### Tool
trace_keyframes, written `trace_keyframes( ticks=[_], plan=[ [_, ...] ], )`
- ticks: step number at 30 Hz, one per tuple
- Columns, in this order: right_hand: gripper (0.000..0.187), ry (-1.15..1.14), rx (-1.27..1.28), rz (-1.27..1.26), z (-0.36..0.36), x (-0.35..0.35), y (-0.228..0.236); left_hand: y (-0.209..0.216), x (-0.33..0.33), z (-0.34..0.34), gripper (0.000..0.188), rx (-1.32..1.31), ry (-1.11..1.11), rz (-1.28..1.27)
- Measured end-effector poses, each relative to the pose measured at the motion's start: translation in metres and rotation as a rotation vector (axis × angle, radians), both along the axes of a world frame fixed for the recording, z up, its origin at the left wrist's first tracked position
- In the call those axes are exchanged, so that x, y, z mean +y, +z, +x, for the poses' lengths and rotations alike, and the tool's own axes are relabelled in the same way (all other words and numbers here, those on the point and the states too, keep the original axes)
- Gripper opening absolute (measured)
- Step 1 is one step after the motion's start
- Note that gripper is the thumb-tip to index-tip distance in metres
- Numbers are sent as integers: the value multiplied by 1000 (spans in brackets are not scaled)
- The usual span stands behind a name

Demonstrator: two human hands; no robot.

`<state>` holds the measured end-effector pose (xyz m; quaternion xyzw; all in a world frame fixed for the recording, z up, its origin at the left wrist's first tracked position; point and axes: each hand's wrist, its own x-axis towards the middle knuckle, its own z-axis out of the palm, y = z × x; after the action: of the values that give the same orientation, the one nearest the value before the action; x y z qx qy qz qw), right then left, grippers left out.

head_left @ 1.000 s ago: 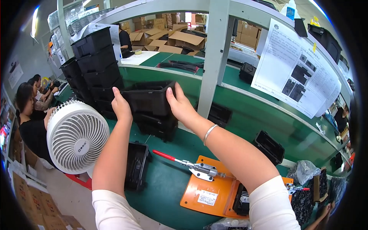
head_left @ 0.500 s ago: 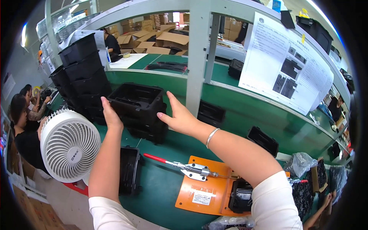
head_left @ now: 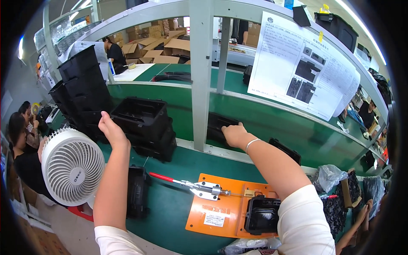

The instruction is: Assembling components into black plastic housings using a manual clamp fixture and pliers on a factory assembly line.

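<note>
Under both my hands spreads the green bench (head_left: 170, 212). The grey post (head_left: 201, 76) rises between them, just left of my right hand, and stands in the way of a straight sideways path toward the left. Beyond my left hand is a tall stack of black bins (head_left: 83, 80); to that hand's lower left sits a white fan (head_left: 76, 165). An orange fixture (head_left: 199, 212) lies nearer to me than my right hand, my right forearm hiding its right end.

The near stack of black boxes (head_left: 148, 127) is just right of my left hand (head_left: 114, 131), which is loosely open with nothing visible in it; I cannot tell whether it touches them. My right hand (head_left: 236, 135) is curled over the right end of a black box (head_left: 216, 127) beside the post; I cannot tell whether my fingers pinch it.

Nearer to me, between my forearms, lies a red-handled clamp (head_left: 212, 189).
</note>
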<state>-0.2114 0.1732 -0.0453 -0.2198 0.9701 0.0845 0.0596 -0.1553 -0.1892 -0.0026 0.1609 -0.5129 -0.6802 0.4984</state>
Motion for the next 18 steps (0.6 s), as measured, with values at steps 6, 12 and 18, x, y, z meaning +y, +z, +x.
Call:
trace_keyframes(
  ticks=[6, 12, 18],
  plan=[
    [21, 54, -70, 62, 53, 6, 111, 7, 9, 17, 53, -38, -29, 44],
    [31, 337, -179, -185, 132, 6, 227, -1, 13, 24, 54, -122, -53, 128],
    [24, 678, 273, -755, 127, -95, 225, -13, 12, 28, 59, -94, -128, 219]
  ],
)
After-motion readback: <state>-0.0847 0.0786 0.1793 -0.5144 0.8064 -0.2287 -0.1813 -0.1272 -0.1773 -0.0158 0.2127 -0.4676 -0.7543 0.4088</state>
